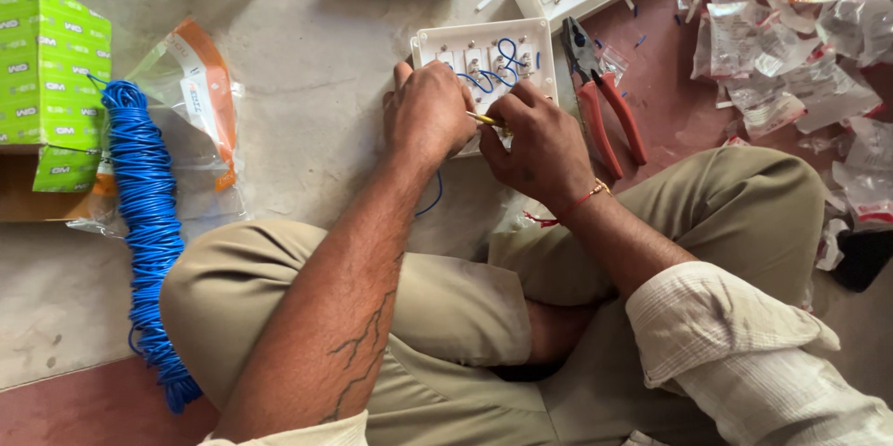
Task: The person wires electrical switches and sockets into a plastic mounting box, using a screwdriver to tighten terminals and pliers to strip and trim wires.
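Gripping switch plate (484, 60), L hand (428, 116) fingers curled; R hand (539, 144) fingers pinching yellow tool (486, 119), tip hidden.

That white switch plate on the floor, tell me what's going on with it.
A person sits cross-legged on the floor, both hands over the back of a white switch plate threaded with short blue wires. The left hand steadies the plate; the right hand holds a thin yellow-handled tool against it. Red-handled pliers lie beside the plate, unheld. A coil of blue wire lies to the left by a green box; empty clear packets are scattered on the right.
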